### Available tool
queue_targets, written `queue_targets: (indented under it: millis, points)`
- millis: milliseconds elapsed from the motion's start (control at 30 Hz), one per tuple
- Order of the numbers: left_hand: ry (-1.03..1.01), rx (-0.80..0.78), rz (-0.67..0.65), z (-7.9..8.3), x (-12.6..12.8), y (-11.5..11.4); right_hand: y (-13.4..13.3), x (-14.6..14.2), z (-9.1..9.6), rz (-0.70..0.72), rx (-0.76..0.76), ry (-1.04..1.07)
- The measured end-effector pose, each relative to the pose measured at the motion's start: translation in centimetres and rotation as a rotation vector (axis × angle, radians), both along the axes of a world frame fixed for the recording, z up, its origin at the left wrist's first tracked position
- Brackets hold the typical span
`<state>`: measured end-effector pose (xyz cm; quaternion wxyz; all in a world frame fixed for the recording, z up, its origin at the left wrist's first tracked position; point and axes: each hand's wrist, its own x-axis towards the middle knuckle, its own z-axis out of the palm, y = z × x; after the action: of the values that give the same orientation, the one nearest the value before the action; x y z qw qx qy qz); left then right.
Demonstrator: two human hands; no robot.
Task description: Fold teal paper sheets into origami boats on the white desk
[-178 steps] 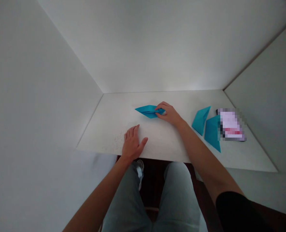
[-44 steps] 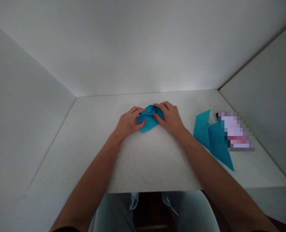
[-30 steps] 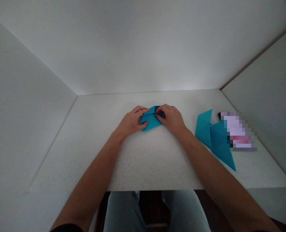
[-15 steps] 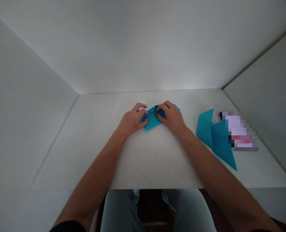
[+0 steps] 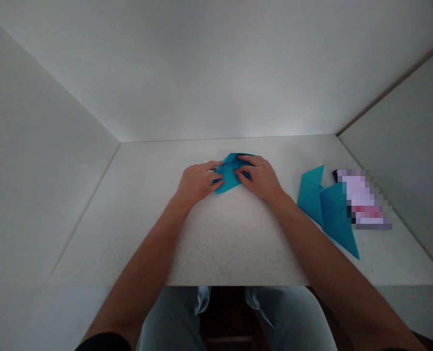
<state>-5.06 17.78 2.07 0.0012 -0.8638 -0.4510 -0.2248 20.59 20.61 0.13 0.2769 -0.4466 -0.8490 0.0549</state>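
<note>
A piece of turquoise folded paper (image 5: 228, 177) lies near the back middle of the white table, its far edge raised in a fold. My left hand (image 5: 197, 181) grips its left end, thumb at the near side and fingers over the top. On the right side, my right hand (image 5: 258, 176) has its thumb and forefinger bent together on the paper, with another finger reaching along the raised far flap. The paper's right end is hidden under that hand.
To the right lies a larger folded turquoise paper shape (image 5: 335, 209) with pointed corners. Beside it is a pixelated pale purple item (image 5: 366, 195) with a dark edge. White walls enclose the table (image 5: 234, 243) at the back and both sides; my legs are below its front edge.
The far flap of the paper has opened up and stands higher. The left hand's fingers have spread further over the paper, and the right forefinger and thumb have shifted along it slightly.
</note>
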Motion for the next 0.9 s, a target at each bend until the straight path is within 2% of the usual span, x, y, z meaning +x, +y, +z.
queue_targets:
  millis: [167,333,433,567,667,767,900]
  points:
    - [-0.018,-0.034,0.123,-0.1,0.9,-0.3,-0.2,-0.1,0.0,-0.017,0.0,-0.015]
    - [-0.065,-0.071,0.208,-0.1,0.5,-0.2,-0.2,-0.2,0.0,-0.011,-0.005,-0.022]
    - [-0.111,-0.022,0.174,0.1,0.5,-0.2,-0.3,-0.2,0.2,-0.018,-0.005,-0.03]
    - [-0.203,0.036,0.024,0.5,1.1,-0.4,-0.4,-0.2,0.3,-0.042,0.004,-0.04]
    - [-0.328,0.03,0.006,0.5,1.5,-0.5,-0.3,-0.1,0.4,-0.045,0.001,-0.066]
    - [-0.538,0.004,0.1,0.1,1.5,-0.4,-0.3,0.0,0.5,-0.066,0.008,-0.047]
    - [-0.792,0.017,0.256,-0.3,1.2,0.2,-0.5,0.1,0.9,-0.185,0.072,0.063]
